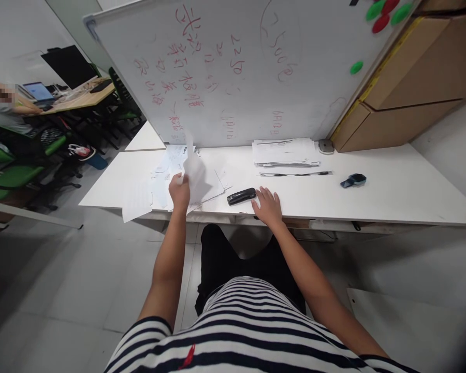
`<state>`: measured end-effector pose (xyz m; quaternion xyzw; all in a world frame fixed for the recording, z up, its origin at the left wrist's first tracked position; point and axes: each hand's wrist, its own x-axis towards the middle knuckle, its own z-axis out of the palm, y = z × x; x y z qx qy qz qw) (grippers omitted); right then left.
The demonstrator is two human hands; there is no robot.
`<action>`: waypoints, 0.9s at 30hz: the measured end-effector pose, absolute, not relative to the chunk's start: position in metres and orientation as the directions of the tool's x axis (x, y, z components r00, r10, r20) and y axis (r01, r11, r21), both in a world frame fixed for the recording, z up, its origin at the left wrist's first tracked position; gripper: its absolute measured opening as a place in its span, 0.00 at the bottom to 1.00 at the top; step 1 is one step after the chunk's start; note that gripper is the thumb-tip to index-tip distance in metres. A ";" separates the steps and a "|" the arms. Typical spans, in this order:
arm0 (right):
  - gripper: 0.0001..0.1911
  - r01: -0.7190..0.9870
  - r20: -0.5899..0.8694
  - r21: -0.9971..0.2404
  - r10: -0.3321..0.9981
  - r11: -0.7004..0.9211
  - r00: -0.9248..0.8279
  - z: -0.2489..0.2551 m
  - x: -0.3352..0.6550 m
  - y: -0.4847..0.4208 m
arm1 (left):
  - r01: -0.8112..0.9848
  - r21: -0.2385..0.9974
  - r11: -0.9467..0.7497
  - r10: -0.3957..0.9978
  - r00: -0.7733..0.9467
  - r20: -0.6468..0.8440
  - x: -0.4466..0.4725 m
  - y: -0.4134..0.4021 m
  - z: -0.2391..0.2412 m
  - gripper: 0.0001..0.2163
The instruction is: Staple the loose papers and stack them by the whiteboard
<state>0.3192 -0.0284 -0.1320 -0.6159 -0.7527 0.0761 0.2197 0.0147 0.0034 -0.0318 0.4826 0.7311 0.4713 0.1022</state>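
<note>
Looking down from the head cam: my left hand (179, 189) is pinched shut on a sheet of paper (195, 173), holding it up off the surface (392, 199) so it curls above the loose papers (155, 186) fanned out left of centre. I'd guess it's gripped by the bottom corner to keep it separate from that mess. My right hand (267, 205) is open and flat, fingers spread, right beside the black stapler (241, 196) in the middle of the frame. I can't tell if the fingertips actually touch it. The stapler lies sideways near the front edge, within easy reach of either hand. Further back there's a tidy stack of papers (285, 153) squared up against the whiteboard (233, 72), with a pen (295, 173) lying just in front of it and a small blue gadget (353, 180) off to the right, well apart from everything. Room-wise, the right half of the surface is mostly bare. The left side is tight: one loose page hangs over the front edge at lower left, so a nudge there could send it to the floor. The whiteboard and the cardboard boxes (411, 88) wall off the back.
</note>
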 end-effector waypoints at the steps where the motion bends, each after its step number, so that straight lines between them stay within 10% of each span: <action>1: 0.27 0.885 0.238 -0.406 0.961 0.230 -0.140 -0.132 0.319 -0.028 | 0.533 0.846 0.026 0.803 -0.515 0.300 0.022 -0.004 -0.026 0.15; 5: 0.27 0.740 0.201 -0.642 0.975 0.202 -0.092 -0.125 0.327 -0.025 | 0.379 0.914 -0.146 0.839 -0.442 0.317 0.067 -0.037 -0.005 0.20; 10: 0.37 0.125 0.048 -0.991 0.996 0.057 -0.074 -0.102 0.353 -0.055 | 0.047 0.983 -0.176 0.959 -0.216 0.182 0.124 -0.069 0.004 0.19; 17: 0.39 -0.549 -0.099 -0.815 0.978 -0.185 -0.184 -0.083 0.367 -0.143 | -0.545 0.795 0.267 0.960 0.080 -0.268 0.163 -0.091 -0.030 0.20; 21: 0.40 -0.683 -0.217 -0.677 0.961 -0.275 -0.171 -0.088 0.375 -0.164 | -0.487 0.727 0.483 0.870 0.176 -0.460 0.178 -0.108 -0.067 0.22; 27: 0.31 -0.544 -0.313 -0.804 0.949 -0.242 0.039 -0.116 0.393 -0.159 | -0.163 0.820 0.549 0.830 -0.011 -0.558 0.178 -0.116 -0.120 0.22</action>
